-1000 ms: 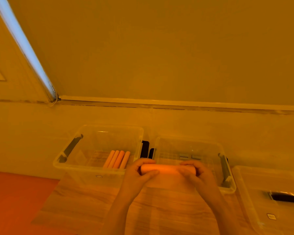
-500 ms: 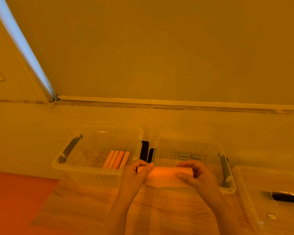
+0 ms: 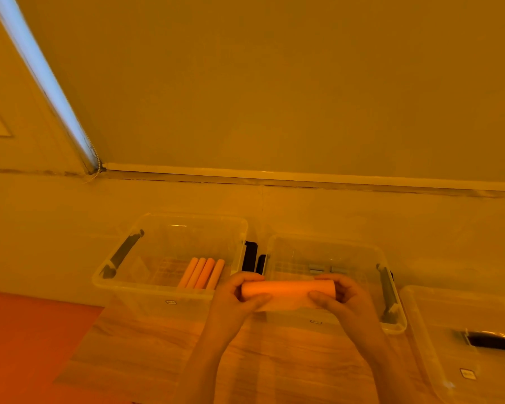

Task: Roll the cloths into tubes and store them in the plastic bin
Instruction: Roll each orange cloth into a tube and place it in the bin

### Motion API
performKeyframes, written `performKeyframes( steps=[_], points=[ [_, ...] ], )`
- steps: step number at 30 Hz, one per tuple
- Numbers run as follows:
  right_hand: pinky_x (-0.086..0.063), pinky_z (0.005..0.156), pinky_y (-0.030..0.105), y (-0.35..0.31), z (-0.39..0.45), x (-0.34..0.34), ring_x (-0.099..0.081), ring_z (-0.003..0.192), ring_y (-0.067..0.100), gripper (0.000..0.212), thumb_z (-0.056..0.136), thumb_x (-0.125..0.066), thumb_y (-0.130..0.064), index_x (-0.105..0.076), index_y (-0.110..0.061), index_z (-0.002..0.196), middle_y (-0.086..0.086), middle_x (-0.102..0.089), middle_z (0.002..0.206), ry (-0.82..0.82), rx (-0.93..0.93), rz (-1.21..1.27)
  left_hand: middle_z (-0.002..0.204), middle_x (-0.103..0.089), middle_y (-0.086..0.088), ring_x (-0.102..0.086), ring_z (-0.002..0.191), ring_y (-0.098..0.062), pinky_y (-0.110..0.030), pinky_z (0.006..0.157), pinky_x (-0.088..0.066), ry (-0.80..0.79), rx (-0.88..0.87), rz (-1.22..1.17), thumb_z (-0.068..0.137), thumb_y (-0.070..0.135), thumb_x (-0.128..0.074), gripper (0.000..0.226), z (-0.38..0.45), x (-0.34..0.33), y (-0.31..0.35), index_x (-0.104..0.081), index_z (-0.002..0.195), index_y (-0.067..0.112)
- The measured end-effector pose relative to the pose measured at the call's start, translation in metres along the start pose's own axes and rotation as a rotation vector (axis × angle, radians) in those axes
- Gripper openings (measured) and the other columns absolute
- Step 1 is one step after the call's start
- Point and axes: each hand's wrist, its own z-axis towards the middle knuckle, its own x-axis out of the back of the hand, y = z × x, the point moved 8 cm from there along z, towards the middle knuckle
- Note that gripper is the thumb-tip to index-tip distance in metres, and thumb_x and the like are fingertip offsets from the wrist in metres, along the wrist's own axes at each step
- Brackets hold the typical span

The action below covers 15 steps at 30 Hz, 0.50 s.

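Between the two grips, in the head view, the orange cloth roll [image 3: 287,289] was held level above the wooden counter [image 3: 274,360], the left hand [image 3: 233,297] curled round its left end and the right hand [image 3: 340,298] pinching its right end. Half a second earlier more of the cloth had hung loose as a flat flap; by this moment the flap had shortened to a narrow strip below the tube, so the rolling looked nearly finished. Beyond and left of the left grip stood the clear plastic bin with a dark handle [image 3: 123,275], four orange rolled tubes [image 3: 201,272] lying side by side inside it. Directly behind the grips sat a second clear bin [image 3: 391,322], apparently without cloths. This roll probably belonged beside those four next.
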Motion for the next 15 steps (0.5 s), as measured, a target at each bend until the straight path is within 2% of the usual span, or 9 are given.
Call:
performKeyframes(
  steps=[5,8,12,15],
  points=[
    [-0.058,0.068,0.032,0.0016,-0.0001,-0.0009,-0.067,0.086,0.014,0.035,0.069,-0.076,-0.011,-0.066,-0.020,0.100,-0.001,-0.067,0.102,-0.012,0.024,-0.043,0.093,-0.066,0.001,-0.064,0.075,-0.005,-0.017,0.055,-0.050,0.051,0.002,0.013,0.079,0.016,-0.072,0.016,0.0003,0.0023,0.0010,-0.067,0.091,0.025],
    [-0.059,0.067,0.035,-0.0007,-0.0003,-0.0020,-0.069,0.081,0.019,0.037,0.065,-0.076,-0.014,-0.065,-0.017,0.101,0.002,-0.068,0.099,-0.013,0.046,-0.025,0.091,-0.066,0.003,-0.064,0.074,-0.004,-0.018,0.057,-0.052,0.040,0.004,0.049,0.083,0.019,-0.067,0.010,0.0006,0.0027,0.0001,-0.067,0.091,0.025],
    [-0.058,0.063,0.028,0.0004,0.0013,-0.0003,-0.069,0.075,0.019,0.030,0.073,-0.072,-0.007,-0.064,-0.015,0.100,0.007,-0.068,0.095,0.001,0.039,-0.007,0.097,-0.065,0.007,-0.063,0.084,0.001,-0.017,0.065,-0.053,-0.045,-0.009,0.039,0.078,0.014,-0.073,0.024,-0.0024,-0.0036,0.0039,-0.065,0.098,0.026],
    [-0.057,0.063,0.025,0.0026,0.0021,0.0003,-0.069,0.077,0.017,0.030,0.074,-0.071,-0.008,-0.063,-0.015,0.102,0.007,-0.067,0.096,0.010,0.026,0.026,0.094,-0.065,0.005,-0.064,0.078,-0.002,-0.015,0.061,-0.051,-0.058,-0.010,0.020,0.078,0.011,-0.073,0.024,-0.0022,-0.0054,0.0040,-0.065,0.096,0.025]
  ],
)
